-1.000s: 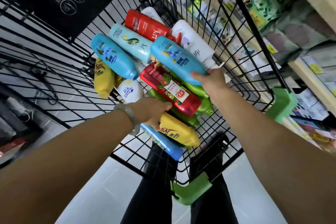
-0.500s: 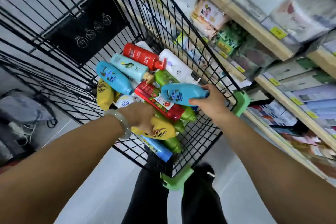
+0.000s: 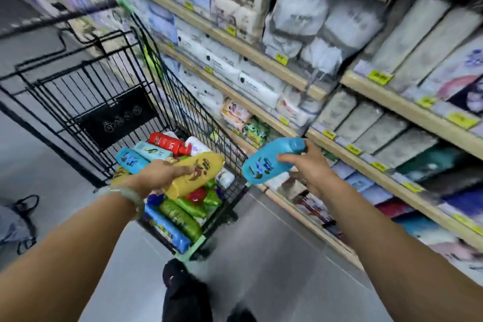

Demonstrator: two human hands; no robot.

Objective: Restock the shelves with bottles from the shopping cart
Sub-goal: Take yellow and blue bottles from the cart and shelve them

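A yellow bottle was gripped by the left hand, fingers curled round it; a blue bottle was clasped by the right hand; the shelves were blurred, labels unreadable.

Both hands have come up out of the cart. The left hand has lifted the yellow bottle clear above the pile, and the right hand has carried the blue bottle past the cart's side toward the shelves.
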